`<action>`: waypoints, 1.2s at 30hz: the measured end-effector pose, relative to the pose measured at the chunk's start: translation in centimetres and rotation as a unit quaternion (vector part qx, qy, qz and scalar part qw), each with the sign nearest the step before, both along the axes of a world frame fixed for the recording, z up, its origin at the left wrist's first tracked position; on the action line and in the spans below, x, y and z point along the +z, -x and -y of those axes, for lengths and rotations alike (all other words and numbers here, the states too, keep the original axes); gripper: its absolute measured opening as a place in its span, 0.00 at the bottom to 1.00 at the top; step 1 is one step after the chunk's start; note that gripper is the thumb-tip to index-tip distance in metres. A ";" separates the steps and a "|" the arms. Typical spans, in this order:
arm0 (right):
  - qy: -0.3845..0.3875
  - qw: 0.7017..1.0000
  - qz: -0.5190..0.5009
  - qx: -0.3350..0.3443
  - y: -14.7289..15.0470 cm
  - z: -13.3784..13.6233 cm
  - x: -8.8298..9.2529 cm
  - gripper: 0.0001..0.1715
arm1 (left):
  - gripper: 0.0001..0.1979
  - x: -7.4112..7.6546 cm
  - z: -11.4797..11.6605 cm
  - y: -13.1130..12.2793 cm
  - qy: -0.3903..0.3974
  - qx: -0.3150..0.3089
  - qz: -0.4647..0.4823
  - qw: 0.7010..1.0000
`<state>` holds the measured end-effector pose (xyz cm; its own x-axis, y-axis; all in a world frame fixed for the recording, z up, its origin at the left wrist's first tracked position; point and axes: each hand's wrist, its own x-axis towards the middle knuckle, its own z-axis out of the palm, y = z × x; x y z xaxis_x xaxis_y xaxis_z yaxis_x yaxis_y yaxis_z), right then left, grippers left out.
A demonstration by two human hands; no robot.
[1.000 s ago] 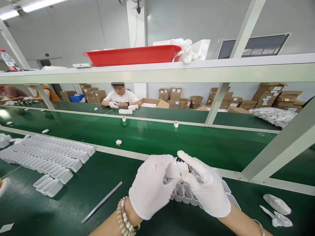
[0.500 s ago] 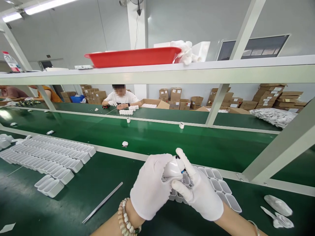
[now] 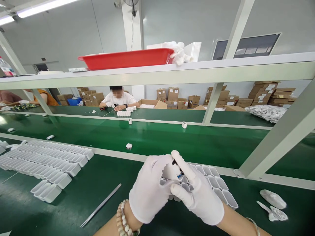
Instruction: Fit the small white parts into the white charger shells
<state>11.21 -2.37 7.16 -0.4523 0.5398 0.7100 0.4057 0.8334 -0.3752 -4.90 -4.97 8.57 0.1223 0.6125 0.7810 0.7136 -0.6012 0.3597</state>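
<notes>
My left hand (image 3: 151, 188), in a white glove, is closed around a small white plastic housing (image 3: 171, 171). Dark parts and a bit of blue show at the housing's right side. My right hand (image 3: 197, 191), gloved too, has its thumb and fingers closed on that same side. Much of the housing is hidden by the gloves. Behind and below both hands stands a group of open white plastic cases (image 3: 219, 185), partly covered by my right hand. Left of my left hand, a pair of metal tweezers (image 3: 101, 205) lies on the green table.
Rows of white cases (image 3: 56, 160) fill the left of the table. A green conveyor belt (image 3: 103, 132) carries a few small white parts. A slanted post (image 3: 278, 137) rises at right, near crumpled white gloves (image 3: 273, 198). A red tray (image 3: 128, 59) sits on the shelf overhead. A person works across the belt.
The housing has tilted slightly between my hands, with more of its dark parts covered by my right fingers. The small parts on the belt have shifted right. The view has turned a little.
</notes>
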 end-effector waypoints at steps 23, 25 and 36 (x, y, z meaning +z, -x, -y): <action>0.427 0.892 -0.043 0.143 -1.5 -0.2 2.5 0.45 | 0.16 -0.8 -0.9 0.6 -0.013 -0.109 0.011 0.994; 0.439 0.880 -0.055 0.171 -1.6 -0.4 2.8 0.46 | 0.16 -0.9 -1.1 0.7 -0.017 -0.132 0.014 0.991; 0.464 0.870 -0.090 0.139 -0.9 -0.5 3.1 0.37 | 0.13 -0.8 -1.1 0.6 0.000 -0.163 0.021 0.986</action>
